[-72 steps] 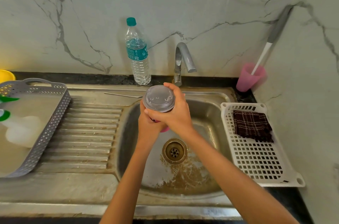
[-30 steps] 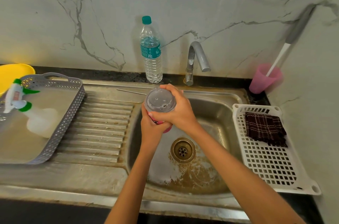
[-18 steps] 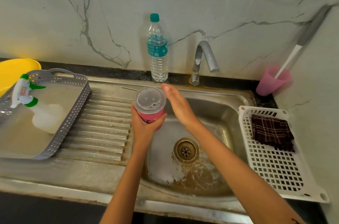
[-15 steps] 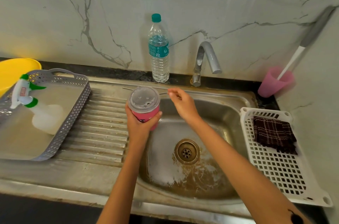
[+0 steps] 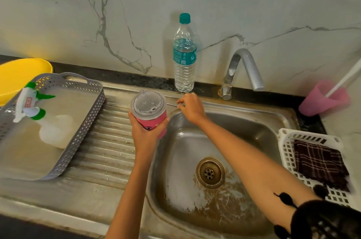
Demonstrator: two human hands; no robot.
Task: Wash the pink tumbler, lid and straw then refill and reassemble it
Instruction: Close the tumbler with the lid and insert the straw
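My left hand (image 5: 145,133) grips the pink tumbler (image 5: 151,120) upright above the left rim of the sink, its grey translucent lid (image 5: 148,104) fitted on top. Behind the tumbler a thin metal straw (image 5: 172,104) lies along the back ledge of the sink, mostly hidden by the lid. My right hand (image 5: 192,107) reaches to the straw's right end, and its fingertips pinch it there. A clear water bottle (image 5: 184,57) with a teal cap stands against the wall just behind.
The steel sink (image 5: 244,133) with its brass drain (image 5: 210,172) lies below, the tap (image 5: 242,70) behind it. A grey basket (image 5: 84,125) holding a spray bottle (image 5: 33,109) sits on the drainboard. A white tray (image 5: 287,152) with a dark cloth (image 5: 318,164) and a pink cup (image 5: 323,100) stand at right.
My right hand left the lid and reached back to the straw on the ledge. My left hand carried the lidded tumbler leftward, off the basin's middle.
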